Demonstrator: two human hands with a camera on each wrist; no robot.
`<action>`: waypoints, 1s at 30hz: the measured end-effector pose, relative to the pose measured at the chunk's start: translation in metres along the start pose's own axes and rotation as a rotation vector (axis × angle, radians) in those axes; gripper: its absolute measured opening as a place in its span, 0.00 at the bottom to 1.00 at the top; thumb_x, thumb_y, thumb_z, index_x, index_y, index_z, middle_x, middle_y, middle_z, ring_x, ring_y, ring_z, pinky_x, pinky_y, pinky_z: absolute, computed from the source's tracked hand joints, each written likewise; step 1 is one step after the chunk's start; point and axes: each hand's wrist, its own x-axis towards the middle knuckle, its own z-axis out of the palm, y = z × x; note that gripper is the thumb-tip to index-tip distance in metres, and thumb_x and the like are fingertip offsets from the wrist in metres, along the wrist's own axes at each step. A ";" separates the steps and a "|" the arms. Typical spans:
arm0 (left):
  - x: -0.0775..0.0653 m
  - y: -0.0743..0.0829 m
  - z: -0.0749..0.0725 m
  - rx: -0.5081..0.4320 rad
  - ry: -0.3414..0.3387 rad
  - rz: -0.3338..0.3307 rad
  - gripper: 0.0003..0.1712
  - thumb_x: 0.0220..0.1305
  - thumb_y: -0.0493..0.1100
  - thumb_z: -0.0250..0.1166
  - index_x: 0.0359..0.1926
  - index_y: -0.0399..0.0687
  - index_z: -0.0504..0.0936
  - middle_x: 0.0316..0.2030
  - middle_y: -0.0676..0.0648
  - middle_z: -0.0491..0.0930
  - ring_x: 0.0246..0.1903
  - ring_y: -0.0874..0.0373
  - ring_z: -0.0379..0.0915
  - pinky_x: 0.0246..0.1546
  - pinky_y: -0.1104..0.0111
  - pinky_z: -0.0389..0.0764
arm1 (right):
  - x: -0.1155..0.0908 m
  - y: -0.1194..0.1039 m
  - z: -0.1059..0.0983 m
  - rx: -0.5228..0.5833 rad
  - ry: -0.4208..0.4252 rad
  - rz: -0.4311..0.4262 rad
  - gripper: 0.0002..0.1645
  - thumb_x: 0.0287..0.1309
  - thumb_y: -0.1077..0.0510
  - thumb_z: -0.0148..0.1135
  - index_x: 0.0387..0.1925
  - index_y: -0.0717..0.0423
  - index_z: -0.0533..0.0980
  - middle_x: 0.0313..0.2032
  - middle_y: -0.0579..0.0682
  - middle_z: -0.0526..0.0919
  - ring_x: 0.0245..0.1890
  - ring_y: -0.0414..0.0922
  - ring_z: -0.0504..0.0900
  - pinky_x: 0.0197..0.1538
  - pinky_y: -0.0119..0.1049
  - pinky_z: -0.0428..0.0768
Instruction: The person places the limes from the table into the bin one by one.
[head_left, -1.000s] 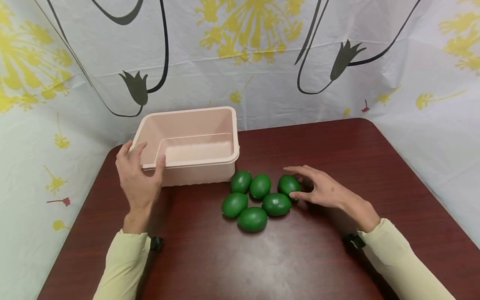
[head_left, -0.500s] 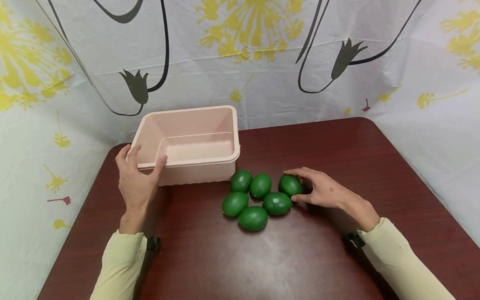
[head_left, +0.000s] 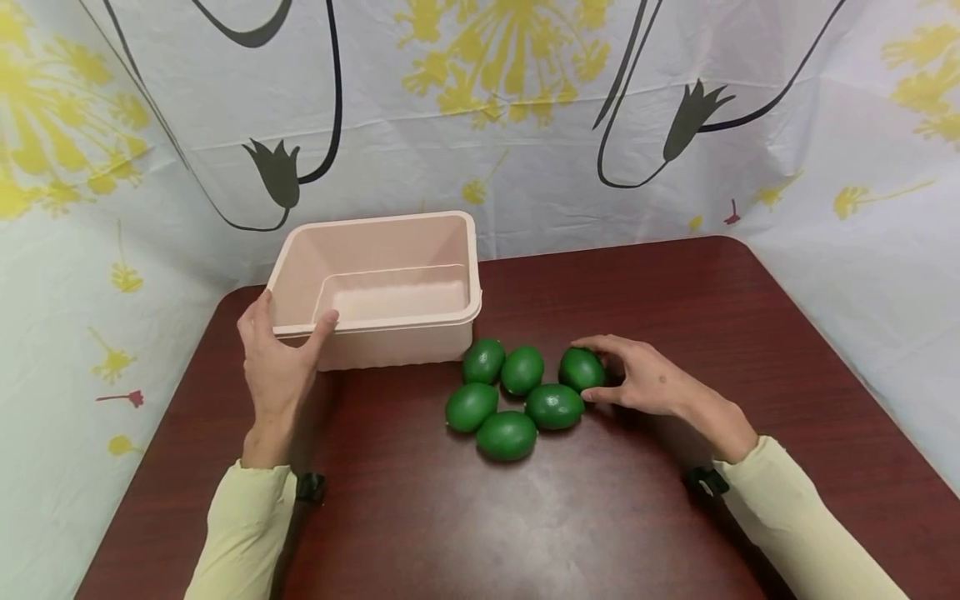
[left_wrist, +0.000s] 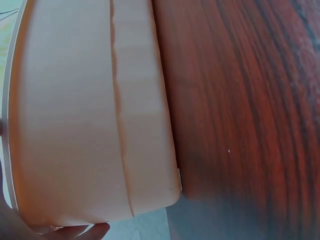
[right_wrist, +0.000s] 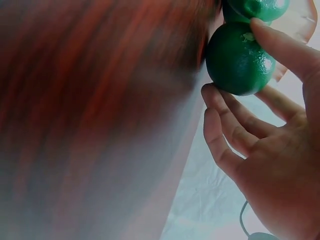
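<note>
A pale pink plastic bin (head_left: 397, 343) stands upright at the back left of the table. My left hand (head_left: 276, 375) grips its near left corner, thumb on the front rim and fingers round the left side. In the left wrist view the bin's wall (left_wrist: 70, 115) fills the left half, with my fingertips curled at its end. My right hand (head_left: 651, 377) holds the rightmost green lime (head_left: 580, 369) between thumb and fingers. The right wrist view shows that lime's (right_wrist: 235, 59) pale stem scar, the thumb lying across its side and fingertips beneath.
Several more limes cluster between the bin and my right hand, among them a lime (head_left: 554, 407) beside the held one and a nearest lime (head_left: 507, 435). The dark red wooden table (head_left: 465, 533) meets a patterned white cloth (head_left: 540, 183) behind.
My left hand's fingers have come down from over the bin's corner and closed on it. My right hand's fingers have settled round the rightmost lime. The other limes stay put.
</note>
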 end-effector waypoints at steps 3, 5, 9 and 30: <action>-0.001 0.001 0.000 -0.008 -0.014 -0.010 0.58 0.54 0.70 0.73 0.81 0.60 0.60 0.76 0.44 0.61 0.69 0.36 0.69 0.67 0.36 0.67 | -0.001 0.000 0.000 0.004 0.016 0.012 0.42 0.55 0.48 0.80 0.70 0.47 0.74 0.52 0.45 0.85 0.45 0.41 0.82 0.47 0.44 0.80; -0.001 0.002 -0.001 -0.008 -0.021 -0.017 0.59 0.54 0.71 0.73 0.81 0.61 0.60 0.76 0.44 0.61 0.69 0.37 0.69 0.67 0.36 0.67 | -0.001 0.000 0.000 0.004 0.033 0.018 0.42 0.55 0.46 0.79 0.70 0.46 0.74 0.52 0.45 0.85 0.46 0.41 0.82 0.47 0.45 0.80; -0.001 0.001 -0.001 -0.009 -0.025 -0.030 0.59 0.53 0.70 0.74 0.81 0.62 0.59 0.76 0.45 0.60 0.70 0.37 0.69 0.68 0.36 0.67 | -0.001 -0.002 -0.001 0.012 0.070 0.027 0.42 0.56 0.43 0.78 0.70 0.44 0.73 0.54 0.46 0.85 0.48 0.43 0.83 0.48 0.46 0.81; -0.002 0.001 -0.001 0.020 -0.008 -0.021 0.58 0.55 0.72 0.71 0.81 0.61 0.59 0.76 0.44 0.60 0.66 0.31 0.71 0.64 0.34 0.68 | 0.001 -0.002 0.000 0.168 0.154 0.092 0.41 0.60 0.43 0.75 0.72 0.43 0.71 0.56 0.53 0.85 0.50 0.50 0.87 0.52 0.50 0.85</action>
